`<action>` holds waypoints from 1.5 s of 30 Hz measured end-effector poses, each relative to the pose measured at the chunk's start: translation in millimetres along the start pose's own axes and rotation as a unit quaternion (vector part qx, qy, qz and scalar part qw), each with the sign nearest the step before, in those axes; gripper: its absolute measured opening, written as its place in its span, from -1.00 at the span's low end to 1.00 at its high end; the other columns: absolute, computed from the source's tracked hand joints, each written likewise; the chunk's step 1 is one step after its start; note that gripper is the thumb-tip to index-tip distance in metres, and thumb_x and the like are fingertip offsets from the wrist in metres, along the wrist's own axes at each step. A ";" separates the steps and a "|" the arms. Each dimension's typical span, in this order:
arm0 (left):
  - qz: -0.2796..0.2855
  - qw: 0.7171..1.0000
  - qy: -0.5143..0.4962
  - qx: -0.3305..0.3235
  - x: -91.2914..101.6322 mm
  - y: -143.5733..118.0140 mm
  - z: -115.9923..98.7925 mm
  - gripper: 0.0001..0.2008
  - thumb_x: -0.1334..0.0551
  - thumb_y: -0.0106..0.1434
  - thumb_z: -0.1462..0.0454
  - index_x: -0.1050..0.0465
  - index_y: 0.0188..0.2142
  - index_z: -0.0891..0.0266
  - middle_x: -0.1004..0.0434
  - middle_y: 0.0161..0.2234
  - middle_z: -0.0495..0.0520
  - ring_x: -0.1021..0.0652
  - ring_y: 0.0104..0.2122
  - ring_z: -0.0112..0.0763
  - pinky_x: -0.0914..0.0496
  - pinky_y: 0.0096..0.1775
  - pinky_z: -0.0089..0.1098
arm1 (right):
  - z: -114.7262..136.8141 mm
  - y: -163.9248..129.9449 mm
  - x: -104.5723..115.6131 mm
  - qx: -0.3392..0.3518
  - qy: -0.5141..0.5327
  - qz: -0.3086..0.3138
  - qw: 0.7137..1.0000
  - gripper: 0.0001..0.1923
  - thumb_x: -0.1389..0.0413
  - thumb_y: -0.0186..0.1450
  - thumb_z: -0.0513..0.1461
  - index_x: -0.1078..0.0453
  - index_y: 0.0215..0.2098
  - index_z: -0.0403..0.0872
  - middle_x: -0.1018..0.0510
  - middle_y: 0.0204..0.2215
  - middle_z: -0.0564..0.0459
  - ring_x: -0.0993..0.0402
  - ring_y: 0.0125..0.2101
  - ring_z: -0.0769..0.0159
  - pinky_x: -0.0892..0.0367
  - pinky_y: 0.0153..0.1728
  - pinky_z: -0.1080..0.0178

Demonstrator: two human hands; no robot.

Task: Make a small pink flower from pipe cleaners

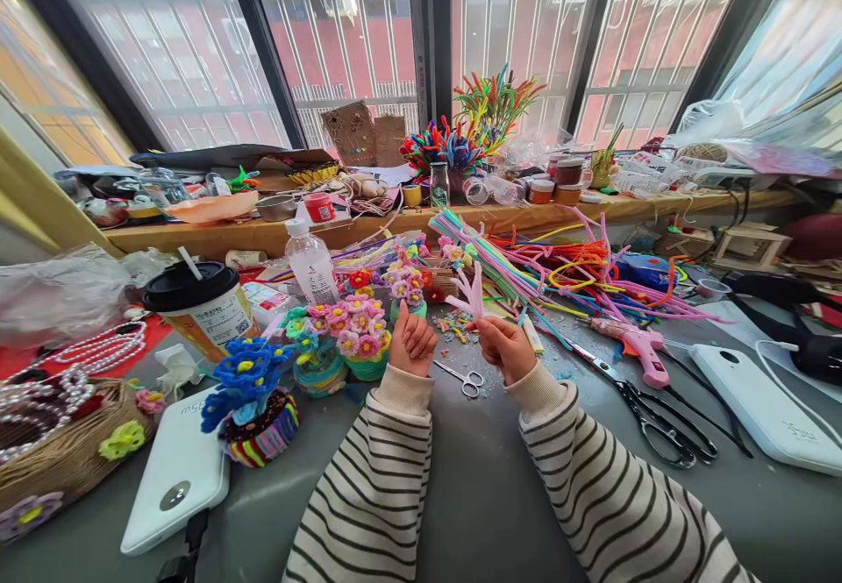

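Observation:
My right hand (505, 346) pinches the stem of a pale pink pipe-cleaner flower (472, 292) and holds it upright over the grey table (480, 487). My left hand (411, 341) is curled shut just left of it, fingers folded in, with nothing visible in it. Both arms wear striped sleeves. Small silver scissors (464, 379) lie on the table between my wrists. Colourful snippets (453, 327) are scattered just beyond my hands.
Pipe-cleaner flower pots (359, 337) and a blue one (253, 403) stand to the left, with a lidded drink cup (201, 307) and a clear bottle (311, 263). A pile of loose pipe cleaners (559, 267), a pink glue gun (635, 346), black shears (664, 425) and a white box (763, 408) lie right.

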State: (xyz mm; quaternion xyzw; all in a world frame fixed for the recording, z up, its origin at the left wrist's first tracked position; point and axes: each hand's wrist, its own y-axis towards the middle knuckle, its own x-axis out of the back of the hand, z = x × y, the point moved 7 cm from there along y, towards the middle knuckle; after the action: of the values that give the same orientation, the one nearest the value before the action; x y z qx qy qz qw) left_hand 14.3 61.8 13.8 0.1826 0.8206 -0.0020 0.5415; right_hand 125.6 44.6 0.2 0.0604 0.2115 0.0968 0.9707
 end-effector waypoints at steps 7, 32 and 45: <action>0.011 1.000 0.017 -0.002 -1.7 0.9 1.2 -0.56 0.07 0.14 0.18 0.15 -0.80 0.26 0.25 -0.83 -0.15 0.09 -0.85 -0.67 0.08 -0.81 -0.59 | -1.3 0.3 0.0 -0.006 -0.003 -0.001 1.000 -0.77 -0.05 0.01 -0.12 -0.34 -0.52 -0.16 0.09 -0.84 0.31 0.25 -0.83 0.66 0.32 -0.83 0.46; 0.125 0.991 0.055 0.008 -36.7 -17.3 6.0 -0.58 -0.27 -0.30 0.39 0.08 -0.66 0.23 0.07 -0.68 -0.14 -0.09 -0.70 -0.68 -0.06 -0.71 -0.61 | -0.8 2.5 6.3 -0.013 -0.013 -0.033 0.999 -0.75 -0.06 -0.02 -0.10 -0.32 -0.53 -0.15 0.09 -0.86 0.32 0.26 -0.84 0.66 0.33 -0.82 0.46; 0.138 0.988 0.072 0.012 -36.5 -17.4 7.3 -0.55 -0.30 -0.28 0.29 0.08 -0.65 0.22 0.09 -0.71 -0.16 -0.07 -0.74 -0.69 -0.03 -0.75 -0.60 | -0.8 1.0 4.7 -0.022 -0.010 -0.025 0.999 -0.75 -0.06 -0.01 -0.10 -0.31 -0.54 -0.15 0.10 -0.85 0.32 0.25 -0.84 0.66 0.35 -0.82 0.45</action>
State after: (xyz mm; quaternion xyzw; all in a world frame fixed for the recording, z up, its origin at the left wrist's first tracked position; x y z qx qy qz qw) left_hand 28.1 33.2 39.8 0.3002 0.8242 0.0757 0.4743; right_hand 129.3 46.6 -2.3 0.0348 0.2014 0.0766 0.9759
